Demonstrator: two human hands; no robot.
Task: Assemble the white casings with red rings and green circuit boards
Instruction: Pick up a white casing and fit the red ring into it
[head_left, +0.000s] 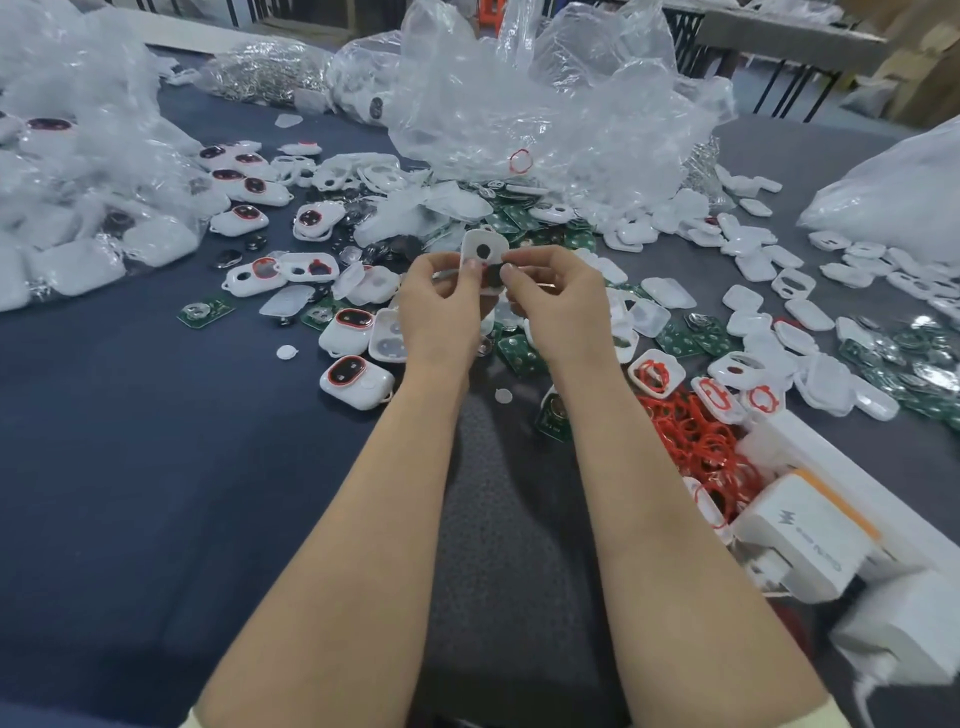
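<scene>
Both hands are raised over the middle of the table and hold one white casing (483, 253) with a round hole between them. My left hand (441, 306) pinches its left edge with thumb and fingers. My right hand (558, 299) pinches its lower right side, and a dark part shows between the fingertips. A heap of red rings (698, 441) lies to the right, near my right forearm. Green circuit boards (522, 353) lie scattered under and behind the hands. Casings fitted with red rings (356, 376) sit to the left of my left wrist.
Large clear plastic bags (545, 104) stand behind the hands, with more at the left (78, 171) and far right. Loose white casing halves (753, 265) cover the right side of the dark table (156, 467). White boxes (810, 540) stand at the near right.
</scene>
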